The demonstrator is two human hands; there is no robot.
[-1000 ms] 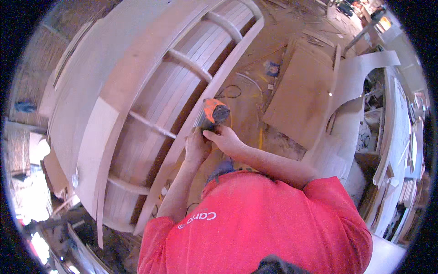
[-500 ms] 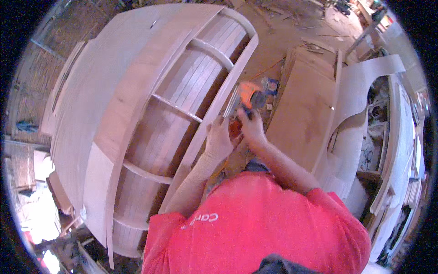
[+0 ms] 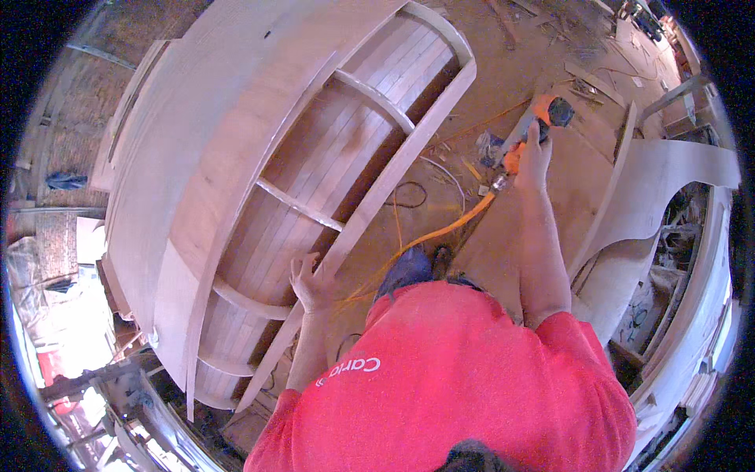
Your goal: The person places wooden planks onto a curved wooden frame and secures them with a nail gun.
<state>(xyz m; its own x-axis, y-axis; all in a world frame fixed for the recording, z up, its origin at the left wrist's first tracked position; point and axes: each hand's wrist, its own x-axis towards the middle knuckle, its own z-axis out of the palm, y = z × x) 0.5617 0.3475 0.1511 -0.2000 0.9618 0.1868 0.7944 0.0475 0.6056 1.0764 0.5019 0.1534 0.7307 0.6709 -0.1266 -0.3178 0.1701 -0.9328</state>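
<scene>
My right hand (image 3: 536, 161) is wrapped round the grip of an orange and black air nail gun (image 3: 513, 160), held out to the right above a brown wooden panel. A yellow-orange air hose (image 3: 448, 230) runs from the fitting at its handle back toward my legs. My left hand (image 3: 311, 285) is on the long wooden rail (image 3: 370, 189) along the near side of a large curved wooden frame, its fingers curled over the rail. Curved crosspieces (image 3: 299, 206) divide the frame into bays lined with narrow wooden strips. Pale sheeting (image 3: 197, 134) covers the frame's left side.
The brown wooden panel (image 3: 491, 252) lies on my right, beside a bent pale sheet (image 3: 629, 189) with a wavy edge. Wood scraps (image 3: 594, 82) and loose cords (image 3: 410, 193) lie on the dusty floor. My shoe (image 3: 406, 271) shows below.
My hands were together round the nail gun and have parted. The right hand has carried it rightward; the left has come down onto the rail. The view has shifted.
</scene>
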